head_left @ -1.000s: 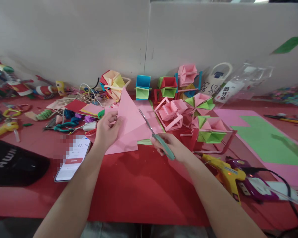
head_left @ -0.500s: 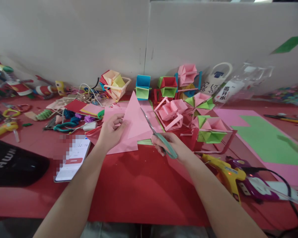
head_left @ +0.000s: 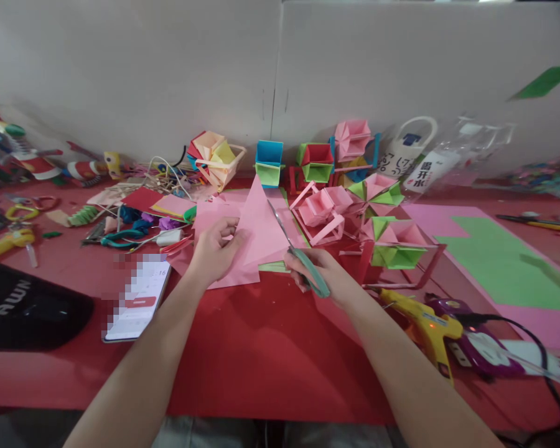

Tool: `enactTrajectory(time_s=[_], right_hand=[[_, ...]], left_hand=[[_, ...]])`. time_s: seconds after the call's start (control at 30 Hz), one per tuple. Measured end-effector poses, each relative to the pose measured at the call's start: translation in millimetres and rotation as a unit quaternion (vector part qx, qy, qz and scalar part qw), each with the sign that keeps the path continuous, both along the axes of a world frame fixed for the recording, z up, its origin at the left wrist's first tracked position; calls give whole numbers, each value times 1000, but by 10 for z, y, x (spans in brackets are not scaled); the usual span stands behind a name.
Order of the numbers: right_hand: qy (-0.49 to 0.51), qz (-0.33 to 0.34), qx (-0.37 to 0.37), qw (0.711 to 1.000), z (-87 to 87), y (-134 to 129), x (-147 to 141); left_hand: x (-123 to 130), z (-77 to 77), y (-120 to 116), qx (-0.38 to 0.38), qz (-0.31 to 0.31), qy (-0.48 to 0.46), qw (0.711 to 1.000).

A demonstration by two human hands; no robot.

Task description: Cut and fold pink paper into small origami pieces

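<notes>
My left hand [head_left: 217,249] pinches the left edge of a pink paper [head_left: 261,230], folded to a point at its top and raised off the sheets beneath. Green-handled scissors [head_left: 312,272] are in my right hand [head_left: 308,267], its fingers wrapped round the handles. Their blades point up and to the left, along the right edge of the pink paper. More pink sheets [head_left: 238,278] lie flat under it, with light green paper [head_left: 274,266] showing at the lower edge.
Folded paper models [head_left: 396,242] stand behind and to the right. A yellow glue gun [head_left: 424,320] rests by a purple power strip [head_left: 483,348]. At left are a phone [head_left: 140,305], a black cup [head_left: 28,308] and craft scraps. Large green paper [head_left: 513,261] lies at right.
My left hand and the folded pink paper have shifted slightly to the right, closer to the scissors. My right hand has stayed almost in place.
</notes>
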State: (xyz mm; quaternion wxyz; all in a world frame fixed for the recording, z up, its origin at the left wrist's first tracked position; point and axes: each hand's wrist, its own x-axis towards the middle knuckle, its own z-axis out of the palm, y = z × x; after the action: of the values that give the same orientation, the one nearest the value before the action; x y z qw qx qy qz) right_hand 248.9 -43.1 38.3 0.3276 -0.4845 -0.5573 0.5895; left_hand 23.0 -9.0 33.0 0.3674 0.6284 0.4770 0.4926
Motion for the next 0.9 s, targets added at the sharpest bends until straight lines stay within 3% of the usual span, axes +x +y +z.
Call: enactTrajectory(time_s=[0.43, 0.77, 0.9], right_hand=[[-17, 8, 37, 999, -30, 9, 17], [-11, -35, 41, 998, -10, 3, 3], [-18, -11, 37, 999, 16, -8, 19]], left_hand=[[1, -5, 2, -6, -12, -7, 1000], [-34, 1, 18, -35, -23, -59, 997], [-46, 38, 8, -38, -17, -65, 997]])
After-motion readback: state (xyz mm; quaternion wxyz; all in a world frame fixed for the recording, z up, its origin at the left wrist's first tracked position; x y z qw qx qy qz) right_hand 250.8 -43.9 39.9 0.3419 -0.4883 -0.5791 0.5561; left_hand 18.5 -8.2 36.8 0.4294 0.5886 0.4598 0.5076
